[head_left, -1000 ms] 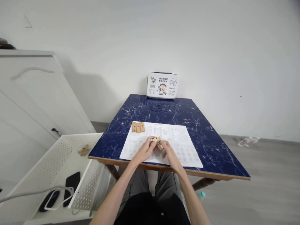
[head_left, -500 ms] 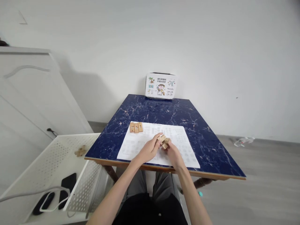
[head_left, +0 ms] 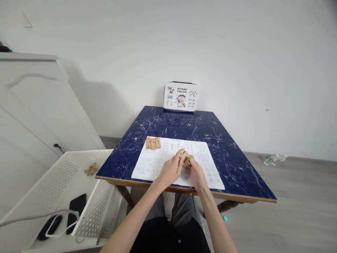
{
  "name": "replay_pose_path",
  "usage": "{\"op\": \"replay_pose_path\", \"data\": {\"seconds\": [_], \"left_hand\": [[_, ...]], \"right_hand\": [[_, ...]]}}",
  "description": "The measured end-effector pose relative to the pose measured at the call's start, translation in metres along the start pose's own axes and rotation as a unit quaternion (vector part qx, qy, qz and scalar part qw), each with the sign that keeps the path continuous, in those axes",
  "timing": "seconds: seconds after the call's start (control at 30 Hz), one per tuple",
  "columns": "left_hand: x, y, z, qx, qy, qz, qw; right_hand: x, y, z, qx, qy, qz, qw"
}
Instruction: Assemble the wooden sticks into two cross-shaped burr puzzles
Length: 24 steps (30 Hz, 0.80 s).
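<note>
Between my two hands is a wooden interlocking puzzle (head_left: 186,159), made of several short notched wooden bars fitted across one another. My left hand (head_left: 172,167) grips it from the left, fingers along its side. From the right, my right hand (head_left: 195,173) pinches its near edge; some fingertips are hidden behind the wood. Below the hands lies a white printed sheet (head_left: 150,161) with rows of faint diagrams. On the sheet's far left corner, a few notched wooden pieces (head_left: 153,143) lie side by side, apart from both hands.
The sheet lies on a blue marbled table (head_left: 179,123). At its back, a white printed case (head_left: 181,97) leans by the wall. On the left stands a white perforated bin (head_left: 92,207) holding another wooden puzzle (head_left: 91,169), a black flat object (head_left: 76,212) and a cable (head_left: 39,216).
My left hand has shifted slightly right and its fingers now cover more of the puzzle. The puzzle has turned a little between my hands.
</note>
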<state>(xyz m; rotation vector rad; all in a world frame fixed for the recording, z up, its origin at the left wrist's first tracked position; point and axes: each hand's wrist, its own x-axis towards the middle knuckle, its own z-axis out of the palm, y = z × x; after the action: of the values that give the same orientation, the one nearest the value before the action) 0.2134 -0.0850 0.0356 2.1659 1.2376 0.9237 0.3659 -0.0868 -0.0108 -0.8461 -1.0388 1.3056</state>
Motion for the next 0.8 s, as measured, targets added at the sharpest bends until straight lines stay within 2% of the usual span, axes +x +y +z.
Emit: {"op": "replay_pose_path", "data": {"seconds": [0.2,0.5,0.8], "left_hand": [[-0.001,0.005,-0.005,-0.001,-0.017,0.001,1.0],[-0.006,0.011,-0.016,0.028,-0.042,0.006,0.999],[0.003,0.003,-0.007,0.096,0.0,-0.009,0.995]], "right_hand": [[-0.005,-0.002,0.003,-0.041,-0.003,-0.018,0.999],[-0.007,-0.004,0.006,-0.033,-0.023,-0.021,0.999],[-0.005,-0.005,0.006,-0.099,-0.016,-0.026,0.995]]}}
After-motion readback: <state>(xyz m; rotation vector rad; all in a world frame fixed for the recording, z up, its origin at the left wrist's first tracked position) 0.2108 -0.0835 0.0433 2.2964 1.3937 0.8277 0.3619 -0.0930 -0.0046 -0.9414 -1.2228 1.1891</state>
